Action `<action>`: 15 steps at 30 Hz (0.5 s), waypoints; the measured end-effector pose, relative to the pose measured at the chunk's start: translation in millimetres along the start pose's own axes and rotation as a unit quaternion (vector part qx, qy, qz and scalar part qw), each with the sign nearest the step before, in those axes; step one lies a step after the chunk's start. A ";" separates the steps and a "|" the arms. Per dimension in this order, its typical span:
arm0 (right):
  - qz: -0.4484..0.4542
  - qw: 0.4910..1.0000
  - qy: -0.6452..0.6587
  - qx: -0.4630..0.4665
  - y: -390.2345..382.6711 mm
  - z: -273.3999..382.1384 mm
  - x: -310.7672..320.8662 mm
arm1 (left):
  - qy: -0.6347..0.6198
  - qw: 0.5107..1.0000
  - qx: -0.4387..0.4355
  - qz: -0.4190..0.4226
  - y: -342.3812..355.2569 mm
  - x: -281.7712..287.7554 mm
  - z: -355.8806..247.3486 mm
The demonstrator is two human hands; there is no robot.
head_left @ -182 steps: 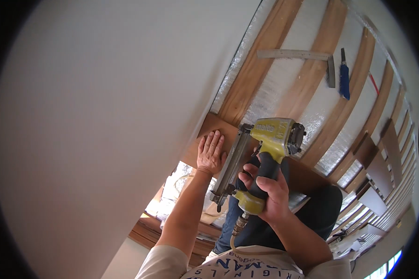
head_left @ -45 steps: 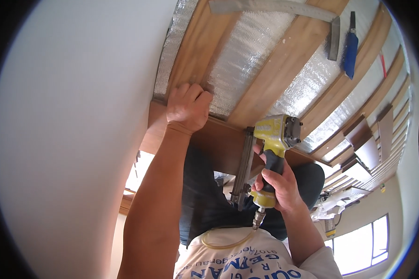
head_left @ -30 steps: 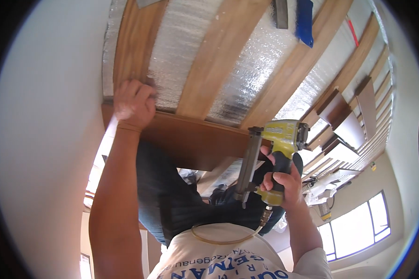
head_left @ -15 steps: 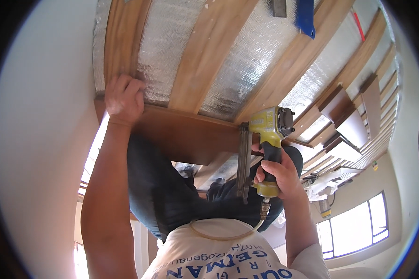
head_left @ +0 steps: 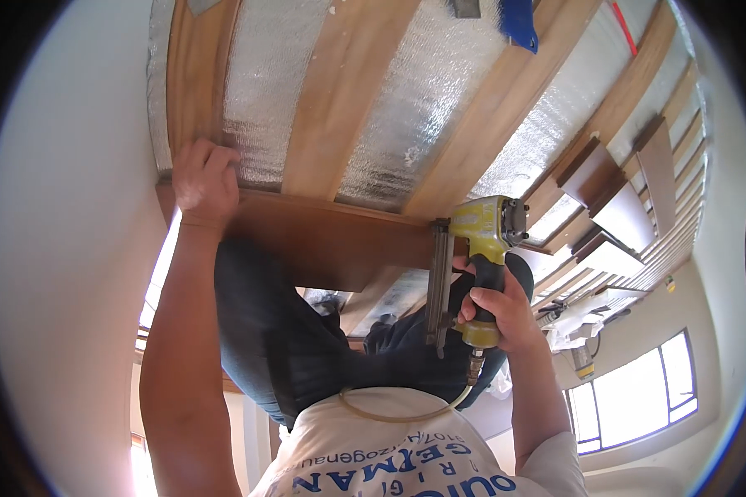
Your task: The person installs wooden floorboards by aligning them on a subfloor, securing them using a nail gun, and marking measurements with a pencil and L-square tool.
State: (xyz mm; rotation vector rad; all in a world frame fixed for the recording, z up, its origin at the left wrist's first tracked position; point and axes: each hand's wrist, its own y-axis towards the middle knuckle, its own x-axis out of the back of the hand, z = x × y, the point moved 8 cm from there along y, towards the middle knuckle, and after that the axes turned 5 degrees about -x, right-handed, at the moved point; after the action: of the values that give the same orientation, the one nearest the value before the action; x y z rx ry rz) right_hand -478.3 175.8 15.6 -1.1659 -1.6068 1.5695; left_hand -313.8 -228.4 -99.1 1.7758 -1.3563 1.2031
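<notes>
A long reddish-brown wooden plank (head_left: 331, 244) lies crosswise in front of the person, along the near edge of the silver foil sheeting (head_left: 265, 99) and the light-brown wooden battens (head_left: 348, 91) that run away beyond it. The left hand (head_left: 205, 182) rests at the plank's left end, its grip half closed with fingers bent over the far edge; whether it pinches anything there cannot be told. Toward the plank's right part, the right hand (head_left: 499, 302) has its grip wrapped around the black handle of a yellow-and-black pneumatic nail gun (head_left: 481, 225), whose nose is at the plank's far edge; contact is unclear. A thin pale-yellow hose (head_left: 389, 424) joins the gun's base on the plank's near side, as do the knees in dark trousers (head_left: 282, 356). Well beyond the plank lies a blue-handled tool (head_left: 519, 25); past its right end sit loose brown boards (head_left: 588, 176).
</notes>
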 end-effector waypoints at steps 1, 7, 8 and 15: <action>-0.008 1.000 0.006 0.004 -0.8 2.4 3.4 | -0.004 1.000 0.003 -0.001 0.1 -0.1 -0.6; -0.030 0.999 0.009 0.011 -4.6 9.1 7.7 | -0.006 1.000 -0.003 -0.005 1.3 -0.3 -3.3; -0.030 1.000 -0.008 0.000 -4.9 4.5 11.6 | -0.005 1.000 -0.004 -0.007 2.5 -0.2 -3.2; -0.157 0.980 0.032 0.115 -71.0 11.0 79.9 | -0.011 1.000 0.000 -0.004 -0.4 -0.8 -3.0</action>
State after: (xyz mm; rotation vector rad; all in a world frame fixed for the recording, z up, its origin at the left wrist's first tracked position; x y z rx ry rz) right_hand -535.1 247.9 71.5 -0.7887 -1.4407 1.4495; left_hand -314.4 -225.3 -98.5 1.7982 -1.3601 1.1808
